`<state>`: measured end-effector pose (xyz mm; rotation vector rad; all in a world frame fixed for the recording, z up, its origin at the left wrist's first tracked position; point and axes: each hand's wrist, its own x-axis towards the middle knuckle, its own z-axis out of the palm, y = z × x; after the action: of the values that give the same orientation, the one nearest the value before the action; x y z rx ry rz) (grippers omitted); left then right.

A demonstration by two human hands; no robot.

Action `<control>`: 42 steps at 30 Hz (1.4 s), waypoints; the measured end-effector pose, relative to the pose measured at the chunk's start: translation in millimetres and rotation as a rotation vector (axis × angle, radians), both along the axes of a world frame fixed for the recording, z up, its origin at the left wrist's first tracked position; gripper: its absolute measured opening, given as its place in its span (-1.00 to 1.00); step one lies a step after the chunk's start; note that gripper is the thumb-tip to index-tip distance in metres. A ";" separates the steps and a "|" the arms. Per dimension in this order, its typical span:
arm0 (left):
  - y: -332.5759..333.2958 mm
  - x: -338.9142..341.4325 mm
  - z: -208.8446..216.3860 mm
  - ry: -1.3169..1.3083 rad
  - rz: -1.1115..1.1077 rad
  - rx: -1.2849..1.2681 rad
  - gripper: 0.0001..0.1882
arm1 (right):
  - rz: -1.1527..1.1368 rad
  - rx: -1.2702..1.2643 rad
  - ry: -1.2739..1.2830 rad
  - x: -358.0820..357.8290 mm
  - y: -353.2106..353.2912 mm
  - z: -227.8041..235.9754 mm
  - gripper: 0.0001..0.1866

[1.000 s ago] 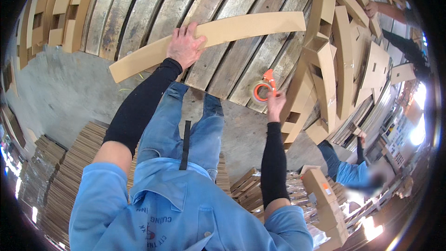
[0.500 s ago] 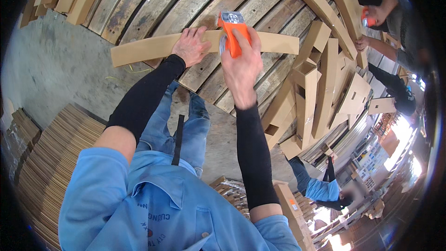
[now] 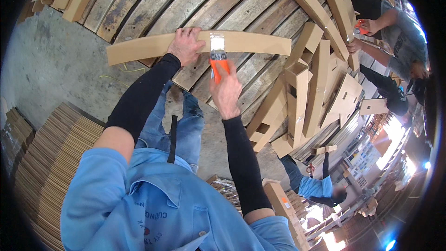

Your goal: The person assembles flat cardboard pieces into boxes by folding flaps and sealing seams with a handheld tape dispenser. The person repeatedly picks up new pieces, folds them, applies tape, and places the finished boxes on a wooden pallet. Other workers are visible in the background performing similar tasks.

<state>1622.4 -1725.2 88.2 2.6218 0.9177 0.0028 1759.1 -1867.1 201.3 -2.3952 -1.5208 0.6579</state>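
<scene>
A long, narrow cardboard box [image 3: 255, 42] lies crosswise on the wooden slats in front of me. My left hand [image 3: 186, 46] grips it left of its middle, fingers over the far edge. An orange tape dispenser [image 3: 216, 70] is held in my right hand [image 3: 226, 94], at the near side of the box. Its metal head is by the box's near edge. From there a shiny strip of clear tape [image 3: 217, 42] runs across the box's upper face, just right of my left hand. The box's underside is hidden.
Long cardboard boxes [image 3: 317, 88] are heaped to the right on the slatted wooden platform [image 3: 186, 4]. Flat cardboard stacks [image 3: 60, 153] stand at lower left. At the right, a co-worker's hand holds another orange dispenser [image 3: 361, 27]. Farther back stands a person in blue [image 3: 316, 187].
My right hand has drawn the dispenser toward me, off the box's top, and a strip of tape now shows across it. My left hand still grips the box.
</scene>
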 end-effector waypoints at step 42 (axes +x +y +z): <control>-26.1 11.5 -2.7 -0.021 -0.059 -0.033 -0.49 | 0.081 0.033 0.043 15.9 -58.6 -27.9 -0.47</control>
<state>1633.9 -1751.3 85.5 2.6123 0.8254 -0.0002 1775.1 -1925.7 173.4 -2.2913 -1.6056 0.6907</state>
